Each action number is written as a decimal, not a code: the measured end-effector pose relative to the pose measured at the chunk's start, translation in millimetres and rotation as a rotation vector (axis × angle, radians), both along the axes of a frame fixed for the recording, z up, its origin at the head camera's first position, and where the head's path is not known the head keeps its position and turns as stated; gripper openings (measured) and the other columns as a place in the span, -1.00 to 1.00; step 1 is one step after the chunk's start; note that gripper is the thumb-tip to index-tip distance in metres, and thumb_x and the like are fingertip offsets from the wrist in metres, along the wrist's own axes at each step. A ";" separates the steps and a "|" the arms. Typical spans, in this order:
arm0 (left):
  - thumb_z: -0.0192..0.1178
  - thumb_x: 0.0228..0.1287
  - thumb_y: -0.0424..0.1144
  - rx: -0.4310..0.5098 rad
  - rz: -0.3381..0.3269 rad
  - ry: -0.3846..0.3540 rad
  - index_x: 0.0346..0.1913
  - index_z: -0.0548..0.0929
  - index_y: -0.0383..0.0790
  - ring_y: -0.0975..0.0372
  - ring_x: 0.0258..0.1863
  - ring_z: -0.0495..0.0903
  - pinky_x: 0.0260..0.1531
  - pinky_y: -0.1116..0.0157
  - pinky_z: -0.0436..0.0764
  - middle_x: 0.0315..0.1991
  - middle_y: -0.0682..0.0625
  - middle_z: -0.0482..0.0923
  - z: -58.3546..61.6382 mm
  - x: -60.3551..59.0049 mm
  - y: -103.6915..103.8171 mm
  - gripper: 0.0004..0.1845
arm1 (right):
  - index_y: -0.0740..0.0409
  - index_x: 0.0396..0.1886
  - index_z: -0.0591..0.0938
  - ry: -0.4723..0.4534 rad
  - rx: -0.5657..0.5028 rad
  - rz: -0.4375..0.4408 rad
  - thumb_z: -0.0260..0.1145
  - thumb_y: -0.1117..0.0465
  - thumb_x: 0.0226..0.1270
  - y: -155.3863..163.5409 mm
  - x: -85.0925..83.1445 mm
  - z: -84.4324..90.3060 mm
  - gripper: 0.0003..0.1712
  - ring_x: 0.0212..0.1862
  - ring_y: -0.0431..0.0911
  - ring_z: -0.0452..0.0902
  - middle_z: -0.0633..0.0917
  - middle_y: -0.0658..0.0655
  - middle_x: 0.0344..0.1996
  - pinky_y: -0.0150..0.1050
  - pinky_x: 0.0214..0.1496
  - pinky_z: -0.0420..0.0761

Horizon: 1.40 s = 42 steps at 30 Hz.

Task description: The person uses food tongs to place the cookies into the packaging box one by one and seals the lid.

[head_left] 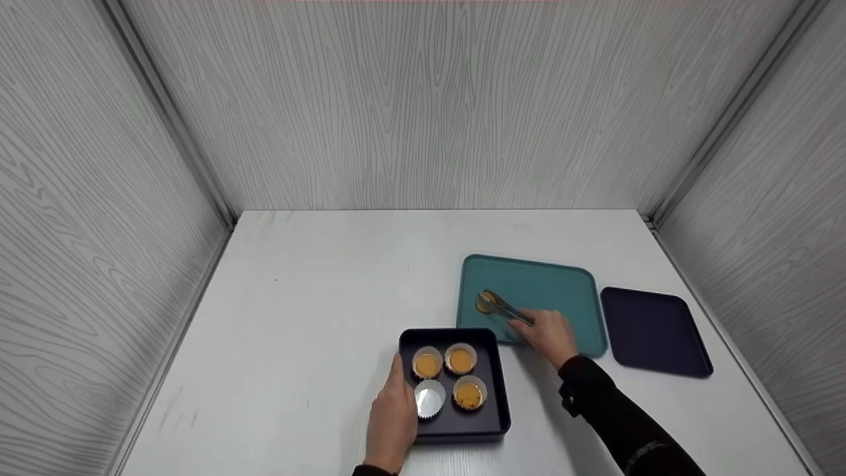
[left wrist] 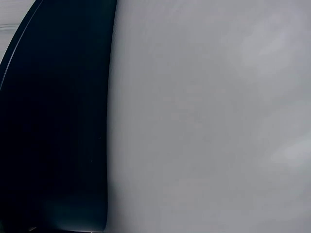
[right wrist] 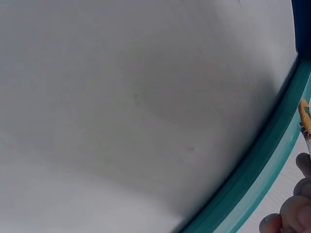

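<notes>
My right hand [head_left: 548, 334] grips metal tongs [head_left: 512, 311] over the teal tray [head_left: 548, 277]. The tong tips are around a small round golden pastry [head_left: 484, 303], whose edge also shows in the right wrist view [right wrist: 304, 114]. Along the left side of a dark square pan [head_left: 456, 423], my left hand [head_left: 393, 413] touches the rim with a straight finger. Inside the pan, three pleated cups [head_left: 461, 359] hold round golden pastries. A further cup [head_left: 429, 400], at the front left, shows a bare silvery bottom. The left wrist view shows the pan's dark outer wall [left wrist: 63, 121] but no fingers.
A dark flat tray [head_left: 657, 330] lies right of the teal tray. Everything stands on a white table [head_left: 297, 311]. Grey wood-patterned panels [head_left: 423, 106] close it in at the back and both sides.
</notes>
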<state>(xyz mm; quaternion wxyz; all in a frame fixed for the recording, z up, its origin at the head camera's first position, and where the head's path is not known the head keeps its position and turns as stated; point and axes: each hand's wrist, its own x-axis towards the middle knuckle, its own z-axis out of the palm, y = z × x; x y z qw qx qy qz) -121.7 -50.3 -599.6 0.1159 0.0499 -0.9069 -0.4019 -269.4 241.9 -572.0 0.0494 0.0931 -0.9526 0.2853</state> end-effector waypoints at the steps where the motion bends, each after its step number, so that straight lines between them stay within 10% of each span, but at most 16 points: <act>1: -0.07 0.58 -0.36 -0.003 0.002 -0.004 0.53 0.25 -0.41 0.33 -0.72 0.30 -0.62 0.29 0.43 0.11 -0.31 0.63 0.0 0.0 0.2 -0.46 | 0.21 0.11 0.75 0.007 0.003 0.008 0.41 0.04 0.40 0.2 0.1 -0.7 -0.58 -0.23 0.08 0.71 0.80 0.24 -0.16 -0.02 -0.19 0.59; 14: -0.04 0.58 -0.36 -0.015 0.009 0.018 0.53 0.27 -0.39 0.33 -0.70 0.30 -0.59 0.29 0.45 0.10 -0.30 0.64 -3.0 0.3 -0.4 -0.46 | 0.25 0.07 0.76 0.074 -0.015 0.060 0.36 0.07 0.45 3.1 3.8 -4.9 -0.61 -0.20 0.10 0.72 0.80 0.26 -0.16 0.05 -0.08 0.65; 22: -0.03 0.56 -0.38 -0.007 0.017 0.020 0.52 0.28 -0.41 0.32 -0.72 0.27 -0.63 0.29 0.40 -0.24 -0.27 0.63 -2.2 -0.5 -0.3 -0.47 | 0.20 0.09 0.77 0.044 -0.127 0.037 0.32 0.05 0.49 3.5 5.1 4.4 -0.63 -0.36 -0.06 0.63 0.82 0.18 -0.21 -0.19 -0.26 0.43; 28: -0.04 0.57 -0.35 0.000 0.015 -0.014 0.53 0.27 -0.39 0.30 -0.68 0.35 -0.56 0.24 0.49 0.03 -0.32 0.65 -0.4 -0.4 -0.2 -0.46 | 0.14 -0.04 0.82 0.043 -0.209 0.032 0.35 0.06 0.48 4.3 5.9 17.8 -0.71 -0.63 -0.20 0.23 0.68 0.14 -0.58 -0.31 -0.48 0.18; 36: -0.04 0.58 -0.35 0.001 0.012 -0.010 0.52 0.28 -0.39 0.29 -0.68 0.37 -0.56 0.21 0.51 0.12 -0.33 0.63 0.1 -0.5 -0.1 -0.47 | 0.09 -0.11 0.85 0.079 -0.279 0.032 0.39 0.09 0.44 3.6 11.6 31.5 -0.78 -0.61 -0.28 0.18 0.57 -0.05 -0.64 -0.33 -0.47 0.18; 42: -0.05 0.58 -0.35 0.011 0.007 -0.016 0.54 0.26 -0.39 0.29 -0.72 0.29 -0.61 0.26 0.42 -0.17 -0.30 0.65 -0.2 -0.9 -0.1 -0.46 | 0.11 -0.04 0.83 0.093 -0.325 0.070 0.40 0.10 0.43 -2.2 22.0 41.3 -0.75 -0.61 -0.31 0.16 0.64 -0.02 -0.60 -0.34 -0.48 0.18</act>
